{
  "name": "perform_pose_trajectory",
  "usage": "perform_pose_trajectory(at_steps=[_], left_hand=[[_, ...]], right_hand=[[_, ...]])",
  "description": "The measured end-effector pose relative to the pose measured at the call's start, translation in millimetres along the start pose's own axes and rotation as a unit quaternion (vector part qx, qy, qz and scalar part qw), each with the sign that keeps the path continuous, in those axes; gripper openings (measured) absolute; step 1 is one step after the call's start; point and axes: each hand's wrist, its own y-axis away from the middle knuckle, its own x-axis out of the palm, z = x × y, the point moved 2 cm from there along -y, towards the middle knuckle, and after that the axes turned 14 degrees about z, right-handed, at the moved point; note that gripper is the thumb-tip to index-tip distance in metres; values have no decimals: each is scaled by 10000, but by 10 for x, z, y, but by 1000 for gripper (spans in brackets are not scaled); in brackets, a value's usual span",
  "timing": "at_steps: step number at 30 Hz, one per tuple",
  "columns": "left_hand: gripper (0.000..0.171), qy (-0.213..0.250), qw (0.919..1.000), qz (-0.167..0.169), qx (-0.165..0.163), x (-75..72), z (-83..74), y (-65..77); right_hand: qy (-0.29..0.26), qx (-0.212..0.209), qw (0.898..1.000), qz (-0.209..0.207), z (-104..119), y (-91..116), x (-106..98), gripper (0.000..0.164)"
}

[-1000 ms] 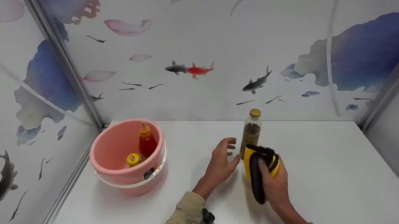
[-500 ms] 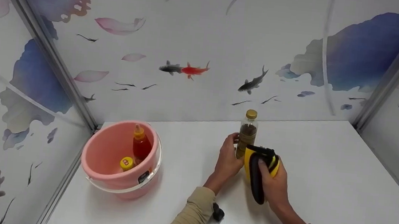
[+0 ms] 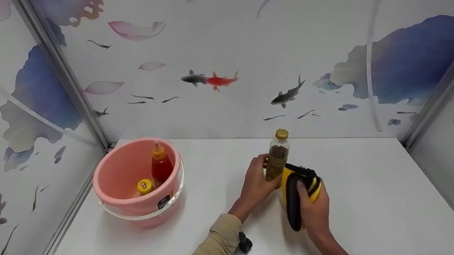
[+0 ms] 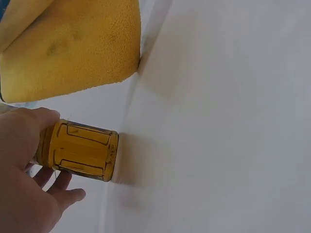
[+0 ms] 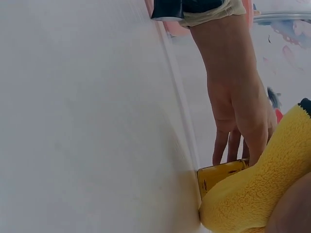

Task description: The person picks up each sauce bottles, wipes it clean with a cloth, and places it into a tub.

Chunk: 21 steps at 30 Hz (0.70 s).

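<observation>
My left hand (image 3: 258,184) grips the lower part of an upright glass bottle (image 3: 278,157) with a gold cap and brownish-amber liquid. In the left wrist view, the thumb and fingers lie around the bottle's body, and its amber base (image 4: 83,149) sticks out close to the white tabletop. Just right of the bottle, my right hand (image 3: 315,209) holds a folded plush cloth (image 3: 294,200), yellow with black parts, thumb pressed on its black face. The cloth's fuzzy yellow side (image 5: 250,194) overlaps part of the bottle in the right wrist view.
At the left of the white table (image 3: 369,208) stands a pink bucket (image 3: 101,182) with a white handle. Inside it are a red squeeze bottle (image 3: 160,167) with a yellow top and a yellow-lidded container (image 3: 144,186). Patterned panels (image 3: 227,40) enclose the table's back and sides.
My left hand has reached right to the bottle and taken hold of it. The bottle has then shifted slightly left and nearer. The right hand keeps the cloth almost in place.
</observation>
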Motion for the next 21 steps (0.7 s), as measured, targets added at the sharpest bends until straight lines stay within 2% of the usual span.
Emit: perform_pose_trajectory(at_steps=[6,13,21], left_hand=[[67,441,9988,203,115,-124,15,112],[65,957,9947,370,4,-222,40,348],[68,1062,9925,594,86,-289,-134,622]], right_hand=[[-31,28,9998,-175,15,-20,2,38],[-261,-31,9996,86,25,-20,24,41],[-449,-353,9975,418,109,-61,94,42]])
